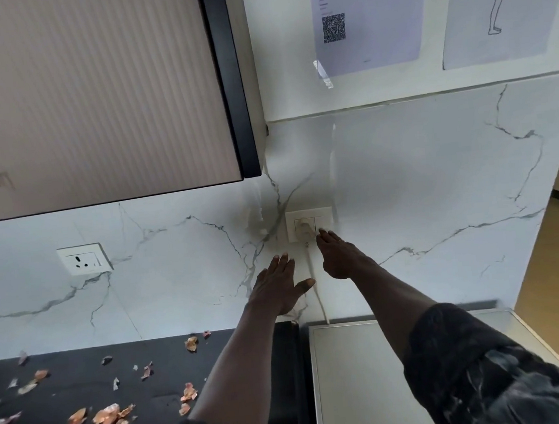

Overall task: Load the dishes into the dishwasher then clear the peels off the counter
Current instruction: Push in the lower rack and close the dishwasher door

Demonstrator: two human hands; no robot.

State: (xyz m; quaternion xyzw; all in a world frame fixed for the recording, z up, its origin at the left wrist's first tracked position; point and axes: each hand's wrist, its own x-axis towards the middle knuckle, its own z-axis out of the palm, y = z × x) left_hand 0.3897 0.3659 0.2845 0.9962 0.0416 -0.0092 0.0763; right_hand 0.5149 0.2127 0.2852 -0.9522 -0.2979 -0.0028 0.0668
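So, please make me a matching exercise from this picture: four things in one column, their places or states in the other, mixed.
1 peels
2 right hand
3 empty socket
4 white cable

A hangs down from the plug
B scattered on the black counter
C reaches to the switch plate
D on the marble wall, left

Pairs: 1-B, 2-C, 3-D, 4-A

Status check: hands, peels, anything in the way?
Left hand open beside the white cable. Right hand open, fingertips at the plugged socket. Peels scattered on the black counter, untouched.
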